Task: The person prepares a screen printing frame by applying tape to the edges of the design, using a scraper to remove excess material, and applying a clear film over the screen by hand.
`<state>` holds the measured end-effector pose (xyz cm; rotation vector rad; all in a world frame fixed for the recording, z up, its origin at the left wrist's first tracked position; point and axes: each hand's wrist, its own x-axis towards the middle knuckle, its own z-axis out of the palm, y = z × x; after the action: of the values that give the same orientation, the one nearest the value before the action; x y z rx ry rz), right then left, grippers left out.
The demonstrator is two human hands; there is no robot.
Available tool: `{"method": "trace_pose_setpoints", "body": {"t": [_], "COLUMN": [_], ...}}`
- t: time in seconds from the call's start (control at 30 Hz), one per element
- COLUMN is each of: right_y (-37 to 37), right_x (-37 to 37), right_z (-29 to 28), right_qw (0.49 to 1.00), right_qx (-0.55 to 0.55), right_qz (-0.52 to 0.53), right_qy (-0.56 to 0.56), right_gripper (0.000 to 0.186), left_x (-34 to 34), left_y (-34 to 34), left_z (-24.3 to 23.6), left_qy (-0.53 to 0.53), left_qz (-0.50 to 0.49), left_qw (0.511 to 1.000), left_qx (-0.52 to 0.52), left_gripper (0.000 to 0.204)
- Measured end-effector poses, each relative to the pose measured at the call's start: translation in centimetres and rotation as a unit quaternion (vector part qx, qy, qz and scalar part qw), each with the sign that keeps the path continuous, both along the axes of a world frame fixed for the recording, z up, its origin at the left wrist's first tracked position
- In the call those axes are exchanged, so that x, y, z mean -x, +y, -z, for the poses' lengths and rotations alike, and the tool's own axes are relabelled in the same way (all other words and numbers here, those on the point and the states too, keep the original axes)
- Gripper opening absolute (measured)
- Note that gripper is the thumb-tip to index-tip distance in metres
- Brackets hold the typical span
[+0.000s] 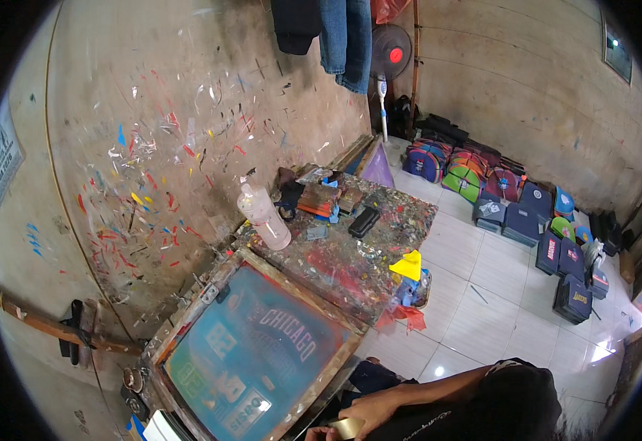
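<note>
While most of the scene lies beyond your reach, a shiny gold-tan strip sits low in view, just off the near right corner of the printing frame. Your right hand is closed around one end of it; your left hand is at the other end, cut off by the lower border, so you cannot tell whether it grips. Next to your right hand is a dark bundle.

The frame, with wooden sides and blue mesh bearing pale lettering, adjoins the near edge of the paint-spattered worktop. On that worktop, you have a clear plastic bottle upright near the left corner, a black oblong object toward the far side, and reddish-brown blocks near the far left corner. A yellow piece lies at the right edge.

Farther off, colourful bags and dark flat stacks rest on the tiled floor, with a fan by the wall.
</note>
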<state>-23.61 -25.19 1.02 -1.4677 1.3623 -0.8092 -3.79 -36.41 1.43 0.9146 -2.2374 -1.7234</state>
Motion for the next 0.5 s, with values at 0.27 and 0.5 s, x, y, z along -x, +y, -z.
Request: {"method": "trace_pose_setpoints", "body": {"t": [0.27, 0.5], "right_y": [-1.6, -0.9], "right_x": [1.2, 1.0], "right_z": [0.8, 1.8], "right_qw": [0.997, 0.992], "right_qx": [0.026, 0.012], "right_qz": [-0.020, 0.017], "right_qy": [-0.067, -0.122], "right_gripper": [0.046, 0.034], "left_x": [0.8, -0.5], "left_y": [-1.3, -1.9], "left_z": [-3.4, 2.8], "left_qy": [-0.020, 0.023], "left_qz": [-0.010, -0.030], "left_qw": [0.982, 0.995], "left_qx": [-0.185, -0.091], "left_gripper": [0.018, 0.019]}}
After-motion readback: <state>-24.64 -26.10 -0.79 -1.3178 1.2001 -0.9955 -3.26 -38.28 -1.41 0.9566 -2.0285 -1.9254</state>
